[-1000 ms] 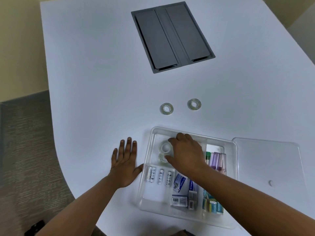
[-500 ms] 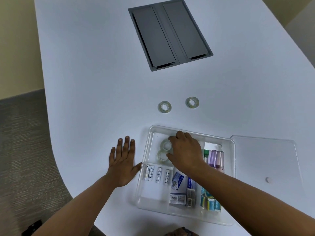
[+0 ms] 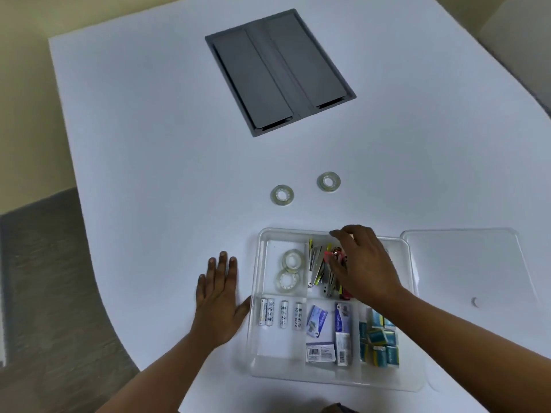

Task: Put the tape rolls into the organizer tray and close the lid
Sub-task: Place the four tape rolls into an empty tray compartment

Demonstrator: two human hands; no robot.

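Note:
The clear organizer tray (image 3: 257,296) lies near the table's front edge. Two clear tape rolls (image 3: 290,271) lie side by side in its back left compartment. Two more tape rolls lie on the table beyond the tray, one at the left (image 3: 282,195) and one at the right (image 3: 328,182). My right hand (image 3: 362,263) hovers over the tray's back middle compartment, fingers apart, holding nothing. My left hand (image 3: 220,296) lies flat on the table against the tray's left side. The clear lid (image 3: 465,263) lies flat to the right of the tray.
The tray also holds batteries (image 3: 280,312), small boxes (image 3: 320,350), teal packets (image 3: 380,338) and clips or pens (image 3: 317,263). A grey cable hatch (image 3: 278,70) is set into the white table further back. The table's curved edge runs along the left.
My right hand has let go of the tape rolls in the back left compartment and moved right and up, over the middle compartment. The left hand stays put.

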